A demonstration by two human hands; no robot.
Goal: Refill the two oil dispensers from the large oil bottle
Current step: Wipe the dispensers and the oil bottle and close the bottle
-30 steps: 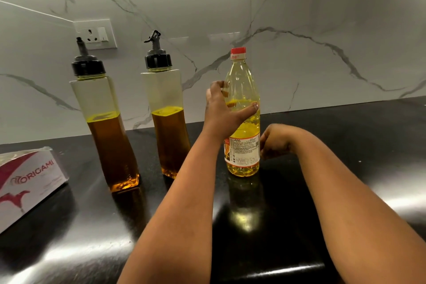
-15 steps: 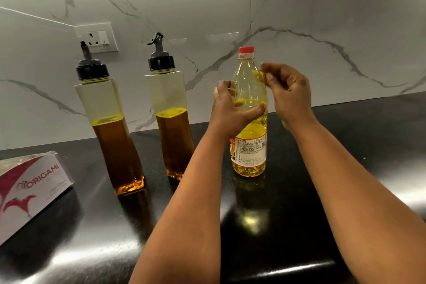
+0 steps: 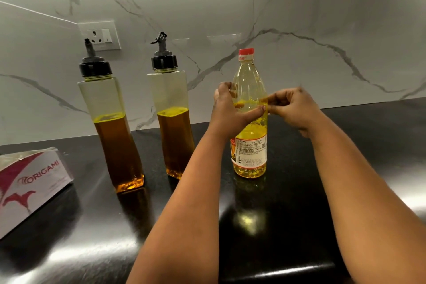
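Your left hand (image 3: pixel 227 110) wraps the large oil bottle (image 3: pixel 250 127) at its shoulder, fingers curled round the far side and thumb laid across the front, so the bottle stands held upright on the table (image 3: pixel 288 214). Its long axis runs straight up from that grip, and the red cap (image 3: pixel 246 54) sits directly above your left fingers, still screwed on as far as can be seen.

Your right hand (image 3: pixel 292 108) hangs just to the right of the bottle at the same height as the left. Its fingers are bunched narrow, tips together near the bottle wall; whether they pinch anything or touch the plastic cannot be told through the blur. That hand is free and is the nearer one to the cap, which lies up and slightly left of its fingertips. Opening the bottle looks like the step in hand, so expect an upward reach.

Count: one large oil bottle, roughly half full. Two oil dispensers, both left of your left fingers, the near dispenser (image 3: pixel 171 120) close by, the far dispenser (image 3: pixel 110 127) beyond it, each capped with a black spout and partly filled. One white carton (image 3: pixel 30 182) at the far left.
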